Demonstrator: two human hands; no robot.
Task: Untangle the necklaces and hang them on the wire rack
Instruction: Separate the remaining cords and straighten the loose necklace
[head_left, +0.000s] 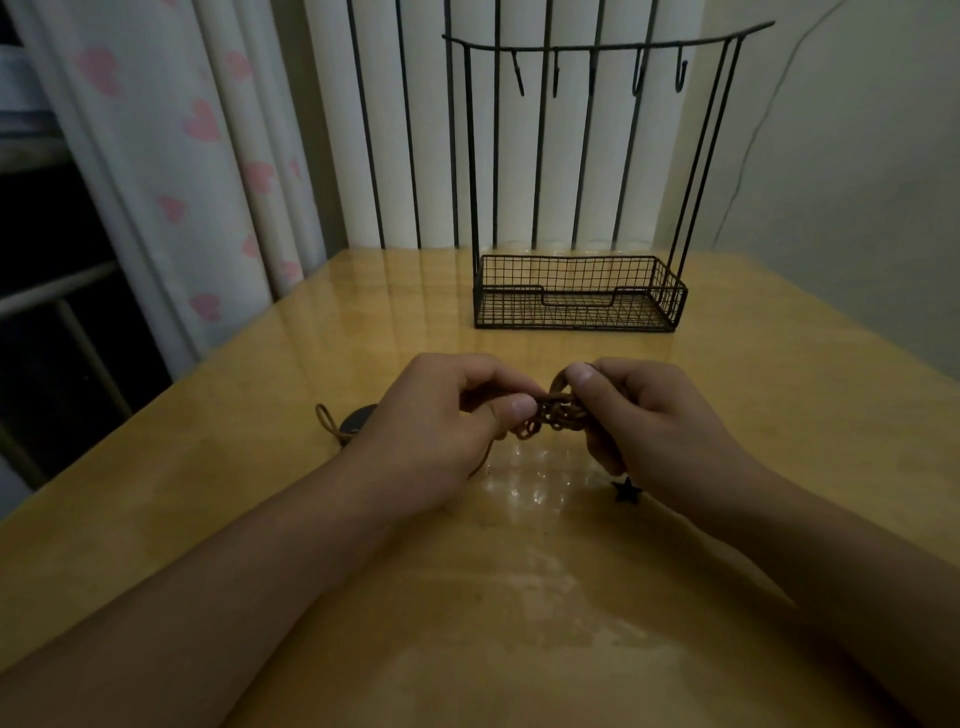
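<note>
Head view shows us both hands low over the table, working a brown tangle of necklaces between them. Our left hand pinches the tangle's left side with thumb and curled fingers. Our right hand grips its right side, thumb on top of a cord loop, fingers curled beneath. We see a dark star pendant hanging just below the right hand. A round dark pendant lies on the table beside the left hand, a cord loop next to it. Beyond the hands stands the wire rack, its 4 hooks bare.
</note>
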